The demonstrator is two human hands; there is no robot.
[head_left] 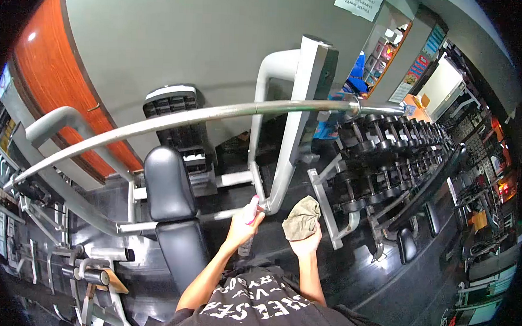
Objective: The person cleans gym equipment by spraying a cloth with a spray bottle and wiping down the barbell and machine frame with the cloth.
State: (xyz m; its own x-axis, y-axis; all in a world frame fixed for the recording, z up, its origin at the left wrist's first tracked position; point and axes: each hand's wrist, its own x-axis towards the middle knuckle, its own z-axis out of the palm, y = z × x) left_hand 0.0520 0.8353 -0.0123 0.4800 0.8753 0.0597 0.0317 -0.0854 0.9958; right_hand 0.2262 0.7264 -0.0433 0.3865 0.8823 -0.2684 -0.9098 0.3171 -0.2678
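My left hand is closed around a spray bottle. Its white and pink spray head points up and away from me, and a clear body hangs below the fingers. A crumpled olive-grey cloth rests in my right hand, whose fingers curl behind it and are partly hidden. Both hands are in front of my chest, a short gap apart. Beyond them a long metal barbell lies across the rack. The black padded bench is to the left of my left hand.
The grey rack upright rises ahead. To the right stands a dumbbell rack with several black dumbbells. More gym machines are at lower left. A wooden door is at upper left, and the dark floor shows at right.
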